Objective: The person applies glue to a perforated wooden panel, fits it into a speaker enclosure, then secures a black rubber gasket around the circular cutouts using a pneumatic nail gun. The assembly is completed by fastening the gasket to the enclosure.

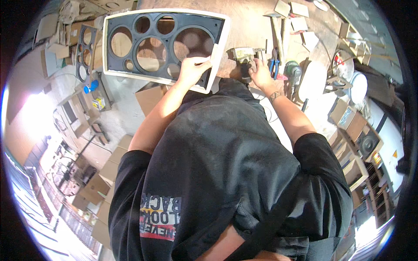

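My left hand point(193, 68) grips the near edge of a large black panel point(130, 30) with several round holes and a white border. The panel lies tilted on the brown workbench point(248, 26). Just right of the panel's corner sits a grey-green handheld power tool point(241, 54), with my right hand point(261, 74) closed around its handle. My wrist carries a band. My black shirt fills the lower middle of the view and hides the bench's front edge.
Blue-handled pliers point(274, 65) lie right of the tool, with small wooden pieces point(298, 21) behind. A second holed panel point(85, 52) leans at the left. Cardboard boxes point(150, 98) cover the floor at left. Shelves point(357, 130) and white round objects point(313, 80) stand at right.
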The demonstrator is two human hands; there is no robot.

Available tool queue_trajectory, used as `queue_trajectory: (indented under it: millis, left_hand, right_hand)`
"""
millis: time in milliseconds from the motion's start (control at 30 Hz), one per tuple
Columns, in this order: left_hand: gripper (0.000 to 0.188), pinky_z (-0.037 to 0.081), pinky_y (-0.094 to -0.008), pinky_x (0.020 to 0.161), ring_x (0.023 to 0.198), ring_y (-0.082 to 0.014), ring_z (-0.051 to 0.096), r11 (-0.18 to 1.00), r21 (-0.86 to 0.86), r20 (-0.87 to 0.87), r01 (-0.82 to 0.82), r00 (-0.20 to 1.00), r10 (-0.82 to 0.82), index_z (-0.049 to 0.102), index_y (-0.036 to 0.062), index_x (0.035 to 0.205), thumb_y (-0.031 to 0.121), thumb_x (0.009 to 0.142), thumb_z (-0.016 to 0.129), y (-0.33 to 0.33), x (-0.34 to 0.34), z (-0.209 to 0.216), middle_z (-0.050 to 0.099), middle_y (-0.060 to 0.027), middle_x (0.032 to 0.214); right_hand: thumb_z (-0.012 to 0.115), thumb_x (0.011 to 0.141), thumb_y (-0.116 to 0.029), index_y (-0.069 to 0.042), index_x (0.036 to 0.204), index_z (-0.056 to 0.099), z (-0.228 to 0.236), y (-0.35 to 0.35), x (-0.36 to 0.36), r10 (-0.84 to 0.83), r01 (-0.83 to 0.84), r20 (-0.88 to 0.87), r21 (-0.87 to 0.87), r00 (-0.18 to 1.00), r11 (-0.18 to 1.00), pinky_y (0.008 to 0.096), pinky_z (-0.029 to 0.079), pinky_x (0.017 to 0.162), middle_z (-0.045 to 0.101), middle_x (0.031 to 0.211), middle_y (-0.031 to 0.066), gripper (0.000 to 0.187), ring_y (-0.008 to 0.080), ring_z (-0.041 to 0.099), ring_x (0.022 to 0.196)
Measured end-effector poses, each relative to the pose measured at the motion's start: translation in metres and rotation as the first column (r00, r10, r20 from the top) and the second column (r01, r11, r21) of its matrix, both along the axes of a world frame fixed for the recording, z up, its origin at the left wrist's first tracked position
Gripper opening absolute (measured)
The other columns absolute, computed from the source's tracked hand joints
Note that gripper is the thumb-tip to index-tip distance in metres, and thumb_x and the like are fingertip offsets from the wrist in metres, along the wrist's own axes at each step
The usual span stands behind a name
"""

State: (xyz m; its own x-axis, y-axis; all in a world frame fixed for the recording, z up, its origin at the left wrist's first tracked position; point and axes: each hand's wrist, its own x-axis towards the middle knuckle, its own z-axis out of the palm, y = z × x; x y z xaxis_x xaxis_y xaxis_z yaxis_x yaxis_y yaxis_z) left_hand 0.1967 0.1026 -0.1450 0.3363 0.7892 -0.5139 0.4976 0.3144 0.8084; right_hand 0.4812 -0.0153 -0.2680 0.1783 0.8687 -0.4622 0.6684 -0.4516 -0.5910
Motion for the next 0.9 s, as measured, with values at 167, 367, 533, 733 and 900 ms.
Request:
queue_trajectory:
  millis: [167, 367, 533, 733, 900]
  left_hand:
    - [0.025, 0.054, -0.0247, 0.079, 0.087, -0.0098, 0.068, 0.988, -0.1, 0.23, -0.122, 0.963, 0.142, 0.076, -0.0046, 0.107, 0.014, 0.091, 0.082, -0.003, -0.002, -0.011, 0.078, -0.0097, 0.098]
    - [0.028, 0.057, -0.0295, 0.081, 0.09, -0.0164, 0.072, 0.992, -0.074, 0.128, -0.101, 0.986, 0.11, 0.057, 0.0054, 0.073, -0.001, 0.091, 0.077, 0.003, -0.011, -0.027, 0.076, -0.0155, 0.098]
    - [0.023, 0.058, -0.0309, 0.078, 0.088, -0.0185, 0.072, 0.978, -0.195, 0.245, -0.072, 0.962, 0.12, 0.057, 0.004, 0.09, 0.004, 0.089, 0.081, 0.014, -0.01, -0.021, 0.075, -0.0176, 0.099]
    - [0.057, 0.058, -0.0293, 0.085, 0.091, -0.0203, 0.073, 0.959, -0.278, 0.054, 0.054, 0.998, -0.04, 0.055, -0.0072, 0.132, 0.016, 0.089, 0.083, 0.033, 0.003, -0.002, 0.075, -0.0186, 0.108]
    - [0.034, 0.053, -0.0272, 0.071, 0.078, -0.0127, 0.068, 0.891, -0.325, 0.064, 0.318, 0.947, -0.314, 0.072, -0.0029, 0.105, 0.029, 0.093, 0.077, 0.048, 0.006, 0.0, 0.074, -0.0058, 0.091]
  right_hand:
    - [0.08, 0.088, -0.037, 0.008, 0.143, 0.036, -0.037, -0.01, -0.039, 0.025, 0.002, 0.161, -0.162, 0.987, 0.987, 0.0458, 0.047, 0.108, 0.053, 0.13, 0.0311, 0.084, 0.0449, 0.052, 0.128]
    - [0.086, 0.083, -0.028, 0.004, 0.136, 0.043, -0.056, -0.006, -0.046, -0.128, 0.155, 0.111, -0.285, 0.986, 0.946, 0.0516, 0.049, 0.106, 0.056, 0.134, 0.0308, 0.075, 0.0448, 0.056, 0.128]
    - [0.077, 0.083, -0.02, 0.002, 0.128, 0.052, -0.057, 0.007, -0.059, -0.32, 0.327, 0.08, -0.363, 0.944, 0.872, 0.0488, 0.052, 0.102, 0.065, 0.127, 0.0285, 0.055, 0.0432, 0.063, 0.121]
    - [0.072, 0.077, -0.039, 0.006, 0.126, 0.06, 0.007, 0.0, -0.057, -0.521, 0.532, 0.105, -0.19, 0.847, 0.825, 0.0486, 0.054, 0.096, 0.071, 0.114, 0.0325, 0.068, 0.0442, 0.069, 0.11]
    - [0.076, 0.084, -0.029, 0.005, 0.112, 0.065, 0.085, -0.053, -0.071, -0.672, 0.721, -0.436, -0.073, 0.599, 0.689, 0.0358, 0.055, 0.07, 0.072, 0.089, 0.0149, 0.045, 0.0219, 0.07, 0.075]
